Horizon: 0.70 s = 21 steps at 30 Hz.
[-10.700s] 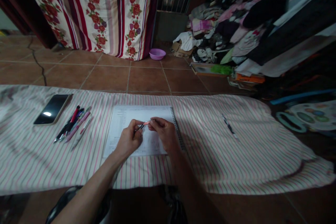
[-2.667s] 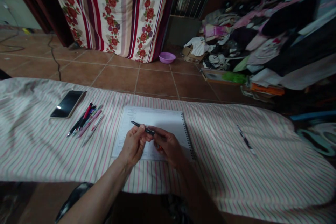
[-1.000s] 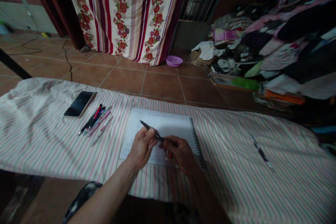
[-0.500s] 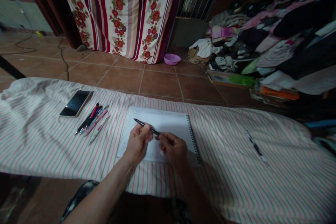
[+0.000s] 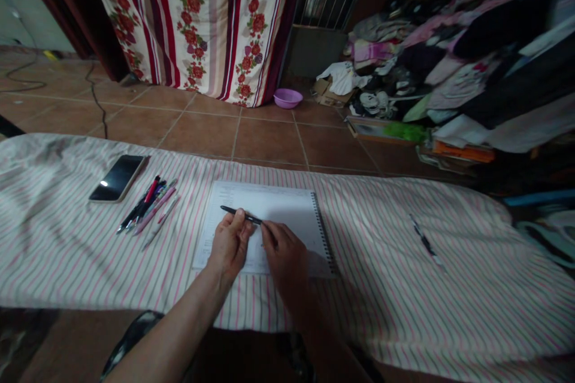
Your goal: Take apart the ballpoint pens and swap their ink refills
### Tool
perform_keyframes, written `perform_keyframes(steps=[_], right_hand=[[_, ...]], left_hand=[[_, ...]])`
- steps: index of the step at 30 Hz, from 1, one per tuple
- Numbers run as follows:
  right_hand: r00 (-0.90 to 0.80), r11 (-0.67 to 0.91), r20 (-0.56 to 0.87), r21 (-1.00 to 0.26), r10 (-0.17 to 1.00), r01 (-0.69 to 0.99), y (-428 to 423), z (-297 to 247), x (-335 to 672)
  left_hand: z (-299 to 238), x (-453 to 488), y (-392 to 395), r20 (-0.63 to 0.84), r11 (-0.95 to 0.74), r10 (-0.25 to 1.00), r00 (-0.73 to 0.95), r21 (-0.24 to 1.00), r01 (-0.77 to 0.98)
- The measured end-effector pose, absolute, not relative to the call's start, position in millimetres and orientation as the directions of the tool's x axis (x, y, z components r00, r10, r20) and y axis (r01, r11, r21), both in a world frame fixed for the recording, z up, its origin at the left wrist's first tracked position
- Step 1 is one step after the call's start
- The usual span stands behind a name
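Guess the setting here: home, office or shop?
Most likely a room at home: a flowered curtain hangs to a tiled floor, loose clothes are heaped at the right, and the left hand and right hand hold a pen over a notebook on a striped cloth.

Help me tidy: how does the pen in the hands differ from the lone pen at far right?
The slim black pen is held by left hand and right hand above the spiral notebook; the lone two-tone pen lies untouched on the striped cloth. The black pen runs crosswise; the lone pen slants away. Both are slim.
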State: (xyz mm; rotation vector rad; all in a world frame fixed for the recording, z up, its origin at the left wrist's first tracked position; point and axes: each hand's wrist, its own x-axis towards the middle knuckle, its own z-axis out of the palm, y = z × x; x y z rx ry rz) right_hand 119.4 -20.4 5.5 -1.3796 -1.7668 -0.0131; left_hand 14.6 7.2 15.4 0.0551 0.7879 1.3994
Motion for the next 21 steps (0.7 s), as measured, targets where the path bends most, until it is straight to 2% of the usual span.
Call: perform_keyframes(steps=[4, 8, 13, 15, 18, 19, 21], right_hand=[[-0.033, 0.415, 0.666, -0.425, 0.745, 0.804, -20.0, 3.5, 115.7], [-0.021, 0.365, 0.642, -0.409, 0.767, 0.837, -19.4, 6.7, 117.0], [-0.095, 0.35, 0.589, -0.335, 0.803, 0.875, -21.9, 10.7, 120.6], [-0.094, 0.348, 0.535, -0.398, 0.84, 0.849, -23.8, 11.1, 122.6], [-0.039, 0.297, 0.393, -0.623, 0.919, 0.724, -27.4, 14.3, 126.5], [-0.019, 0.243, 0.305, -0.718, 0.952, 0.653, -28.9, 16.7, 128.0], [0.003, 0.017, 0.02, -0.877, 1.0, 0.479, -32.3, 22.9, 130.7]], left_hand=[[16.1, 13.1, 7.3, -0.461, 0.209, 0.887, -0.042, 0.479, -0.853], [17.5, 12.3, 5.8, -0.436, 0.211, 0.899, -0.038, 0.509, -0.834], [18.1, 10.7, 1.8, -0.29, 0.178, 0.957, -0.023, 0.646, -0.743], [18.6, 9.6, -0.3, -0.241, 0.164, 0.97, -0.011, 0.693, -0.702], [19.7, 7.6, -3.2, -0.182, 0.153, 0.983, 0.024, 0.74, -0.655], [20.0, 7.0, -4.0, -0.162, 0.151, 0.986, 0.042, 0.75, -0.643], [20.8, 5.9, -5.3, -0.124, 0.147, 0.989, 0.081, 0.768, -0.624]])
